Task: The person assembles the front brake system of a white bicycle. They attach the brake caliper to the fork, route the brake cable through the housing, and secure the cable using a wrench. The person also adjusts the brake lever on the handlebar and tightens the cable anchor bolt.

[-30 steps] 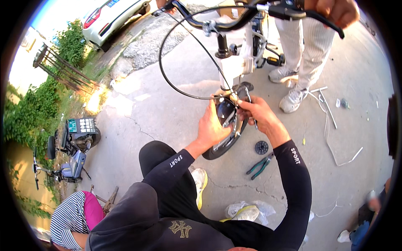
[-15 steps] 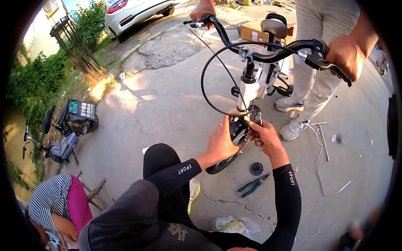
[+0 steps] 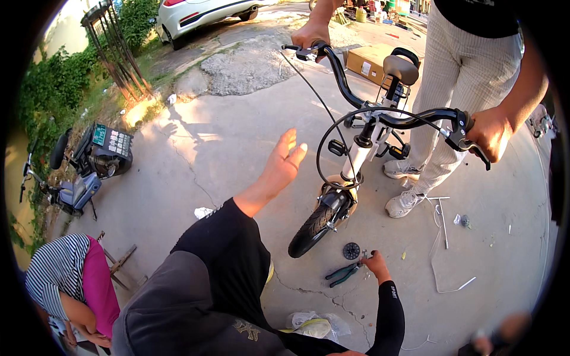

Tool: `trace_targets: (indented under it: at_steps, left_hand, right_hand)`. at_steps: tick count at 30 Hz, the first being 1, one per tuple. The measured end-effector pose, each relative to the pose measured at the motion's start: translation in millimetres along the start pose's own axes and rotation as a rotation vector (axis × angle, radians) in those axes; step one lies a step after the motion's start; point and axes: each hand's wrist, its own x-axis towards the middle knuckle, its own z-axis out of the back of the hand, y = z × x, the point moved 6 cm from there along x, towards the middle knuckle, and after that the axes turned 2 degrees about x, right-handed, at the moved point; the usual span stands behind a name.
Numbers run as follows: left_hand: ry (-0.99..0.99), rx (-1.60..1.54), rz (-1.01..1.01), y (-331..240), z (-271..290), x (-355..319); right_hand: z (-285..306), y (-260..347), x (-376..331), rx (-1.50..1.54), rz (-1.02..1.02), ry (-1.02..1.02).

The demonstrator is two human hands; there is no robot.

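My left hand (image 3: 278,170) is raised left of the bicycle, open, fingers stretched and holding nothing. Down on the concrete, my right hand (image 3: 375,266) is closed by the jaws of the dark green-handled pliers (image 3: 342,275). Small shiny parts lie at its fingertips; what the fingers pinch cannot be made out. A black toothed disc (image 3: 351,250) rests just beyond the pliers. The white bicycle (image 3: 360,155) stands in front of me, its black front tyre (image 3: 311,230) turned toward me. A black brake cable (image 3: 319,151) loops out from the handlebar (image 3: 409,122).
Another person's hands (image 3: 491,136) hold both handlebar ends; that person's shoes (image 3: 405,203) stand right of the wheel. Thin white rods (image 3: 443,222) lie farther right. A cardboard box (image 3: 367,62) sits behind the bicycle. At left are a fallen-looking scooter (image 3: 83,191) and a seated person (image 3: 77,279).
Both my hands have left the front wheel: the left rose away to the left, the right went down to the pliers. The front wheel now shows unobstructed.
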Motion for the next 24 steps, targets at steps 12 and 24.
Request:
trace_targets:
  at_steps: [12,24]
  left_hand:
    - [-0.046,-0.82,-0.009,-57,75,189]
    - [-0.021,-0.17,-0.595,-180,154,49]
  right_hand:
    - [144,457,-198,0.02,0.976,0.233]
    - [106,631,-92,0.06,1.152,-0.274]
